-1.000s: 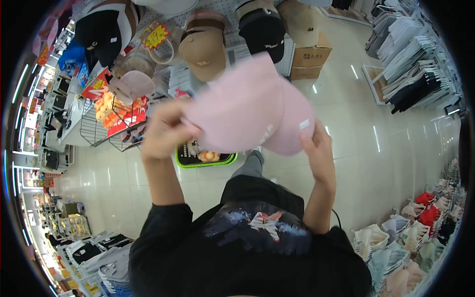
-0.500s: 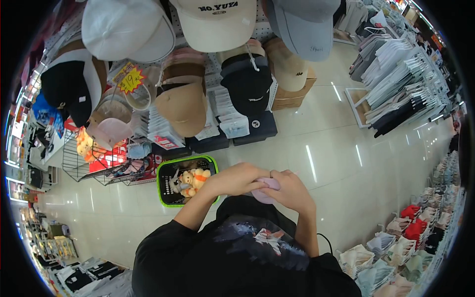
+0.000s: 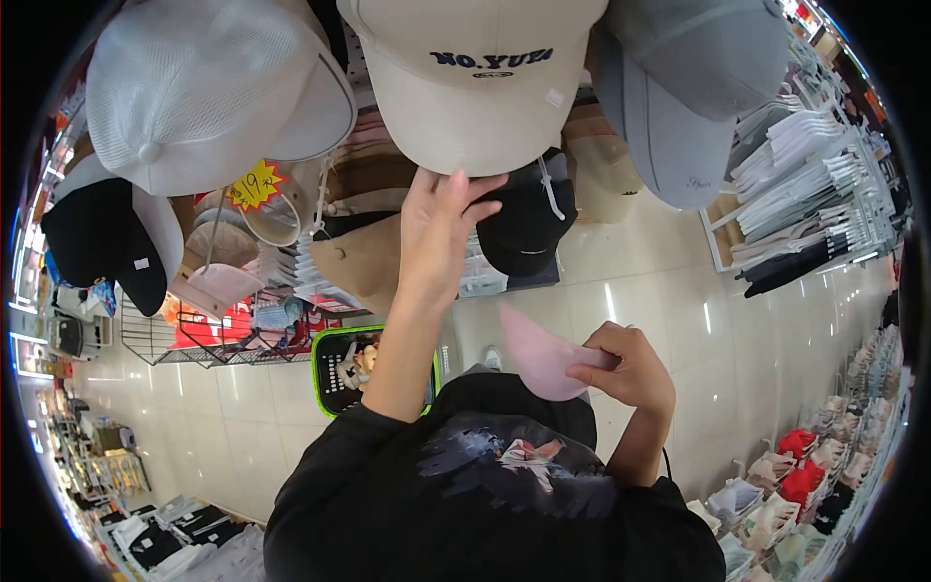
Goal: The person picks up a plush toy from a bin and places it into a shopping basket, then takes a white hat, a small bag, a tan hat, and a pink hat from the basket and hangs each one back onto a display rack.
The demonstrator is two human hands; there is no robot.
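My right hand [image 3: 632,367] pinches one end of a pale pink cloth item [image 3: 543,359], maybe a cap, in front of my black shirt. Its pointed end faces up and left. Raised at the middle is my left hand [image 3: 436,233], its fingers apart and its fingertips at the lower edge of the brim of a cream cap [image 3: 475,87] with dark lettering. The fingers do not wrap round the brim. A tan cap [image 3: 364,262] hangs just left of this hand, and a black cap [image 3: 529,218] to its right.
A white mesh cap [image 3: 204,92] and a grey cap [image 3: 684,87] flank the cream one. On the floor stands a green-rimmed basket [image 3: 328,338] holding plush toys, partly behind my left forearm. Wire bins are at left. Clothes racks [image 3: 805,194] and bra displays line the right.
My left hand has let go of the pink item and risen to the cream cap's brim. My right hand has moved right with the item, now unfolded. The caps look closer.
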